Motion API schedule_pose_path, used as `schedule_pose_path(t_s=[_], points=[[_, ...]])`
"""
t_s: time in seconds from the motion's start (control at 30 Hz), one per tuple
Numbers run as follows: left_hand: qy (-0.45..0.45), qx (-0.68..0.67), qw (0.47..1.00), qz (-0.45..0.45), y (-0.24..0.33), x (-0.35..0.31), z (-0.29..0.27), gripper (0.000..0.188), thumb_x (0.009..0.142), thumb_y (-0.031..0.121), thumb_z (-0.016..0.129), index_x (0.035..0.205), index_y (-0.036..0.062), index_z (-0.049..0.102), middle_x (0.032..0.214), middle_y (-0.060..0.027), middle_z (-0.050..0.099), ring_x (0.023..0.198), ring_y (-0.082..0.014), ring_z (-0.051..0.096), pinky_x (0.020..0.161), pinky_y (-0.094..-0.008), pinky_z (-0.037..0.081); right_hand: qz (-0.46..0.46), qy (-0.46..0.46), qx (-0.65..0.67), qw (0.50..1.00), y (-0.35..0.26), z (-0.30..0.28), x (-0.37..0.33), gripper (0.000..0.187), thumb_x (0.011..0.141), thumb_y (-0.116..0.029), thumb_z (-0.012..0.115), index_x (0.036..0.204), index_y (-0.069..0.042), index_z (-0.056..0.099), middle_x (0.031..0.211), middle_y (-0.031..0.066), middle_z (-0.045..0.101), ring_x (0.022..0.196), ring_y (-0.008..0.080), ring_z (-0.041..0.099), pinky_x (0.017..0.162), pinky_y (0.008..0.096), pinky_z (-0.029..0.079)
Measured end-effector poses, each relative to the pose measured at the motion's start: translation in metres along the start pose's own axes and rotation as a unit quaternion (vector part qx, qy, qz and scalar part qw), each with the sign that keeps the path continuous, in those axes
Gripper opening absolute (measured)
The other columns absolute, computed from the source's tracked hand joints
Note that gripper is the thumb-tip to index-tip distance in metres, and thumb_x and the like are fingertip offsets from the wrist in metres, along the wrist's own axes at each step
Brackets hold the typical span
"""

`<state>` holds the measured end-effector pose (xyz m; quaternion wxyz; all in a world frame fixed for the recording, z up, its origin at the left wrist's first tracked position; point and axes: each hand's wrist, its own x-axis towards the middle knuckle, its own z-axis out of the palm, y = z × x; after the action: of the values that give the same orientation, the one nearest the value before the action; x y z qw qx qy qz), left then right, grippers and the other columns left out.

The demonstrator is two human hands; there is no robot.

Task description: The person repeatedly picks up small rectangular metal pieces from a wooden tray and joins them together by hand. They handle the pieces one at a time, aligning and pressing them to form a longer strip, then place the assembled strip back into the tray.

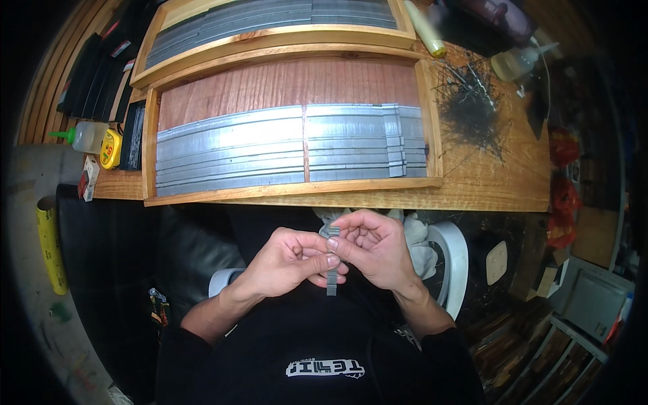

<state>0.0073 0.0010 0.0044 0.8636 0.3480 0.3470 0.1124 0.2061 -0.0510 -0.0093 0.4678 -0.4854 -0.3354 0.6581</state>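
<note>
In front of my chest, below the table edge, my left hand and my right hand meet on a narrow grey metal strip. Both thumbs press against its face, with fingers curled behind. The strip stands roughly upright in the picture, and its lower end sticks out beneath my left fingers. Part of its middle is hidden by my thumbs. Just beyond my hands, a wooden tray holds rows of silvery metal strips. A short stack of strips lies across the rows at the right.
Another wooden tray of strips sits behind. Right of the trays are a dark heap of thin metal pins, a yellowish squeeze bottle and a pale tube. A green-tipped bottle and yellow container stand at the left.
</note>
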Motion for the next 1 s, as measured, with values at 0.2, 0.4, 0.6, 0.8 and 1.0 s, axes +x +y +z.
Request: schedule_pose_path(t_s=[0.2,0.4,0.6,0.8,1.0], points=[[0.001,-0.007,1.0,-0.001,-0.001,0.0001,-0.0007,0.02,0.101,0.011,0.065,0.116,-0.0006,0.069,0.101,-0.0142,0.076,0.09,-0.0224,0.076,0.072,-0.0282,0.063,-0.006,0.011,0.002,1.0,0.0,0.0021,0.0014,0.022,0.091,0.002,0.074,0.11,0.007,0.065,0.088,0.0069,0.068,0.075,0.006,0.064,0.064,0.0178,0.053],[0.001,-0.007,1.0,-0.009,0.0003,-0.0011,-0.0012,0.02,0.101,0.011,0.064,0.117,-0.0005,0.069,0.101,-0.0143,0.076,0.091,-0.0229,0.076,0.072,-0.0281,0.062,-0.003,0.013,0.009,1.0,0.0013,0.0029,0.002,0.022,0.091,0.002,0.074,0.11,0.007,0.065,0.088,0.0066,0.068,0.076,0.006,0.064,0.066,0.018,0.054],[0.007,-0.008,1.0,-0.005,-0.001,-0.0011,-0.0015,0.02,0.1,0.005,0.065,0.118,-0.0012,0.069,0.1,-0.0178,0.076,0.091,-0.0263,0.077,0.073,-0.0304,0.065,0.001,0.006,0.011,1.0,-0.0012,0.0038,0.0021,0.022,0.091,0.002,0.074,0.11,0.007,0.065,0.089,0.0057,0.067,0.076,0.0056,0.062,0.065,0.018,0.053],[0.01,0.014,0.999,0.031,-0.0061,-0.0013,-0.0017,0.019,0.1,0.005,0.065,0.116,-0.0023,0.07,0.101,-0.0167,0.076,0.092,-0.025,0.076,0.075,-0.0315,0.064,-0.019,-0.007,-0.019,1.0,-0.0046,0.0047,0.0012,0.022,0.091,0.001,0.074,0.11,0.007,0.065,0.087,0.0038,0.065,0.074,0.0043,0.058,0.062,0.0183,0.05],[0.007,0.027,0.999,0.035,-0.0054,-0.002,-0.002,0.019,0.1,0.005,0.064,0.116,-0.0022,0.069,0.1,-0.0163,0.076,0.092,-0.0247,0.076,0.075,-0.0313,0.064,-0.022,-0.013,-0.019,0.999,-0.0029,0.0046,0.0014,0.021,0.091,0.001,0.074,0.109,0.007,0.065,0.086,0.0038,0.065,0.073,0.0045,0.059,0.061,0.018,0.05]])
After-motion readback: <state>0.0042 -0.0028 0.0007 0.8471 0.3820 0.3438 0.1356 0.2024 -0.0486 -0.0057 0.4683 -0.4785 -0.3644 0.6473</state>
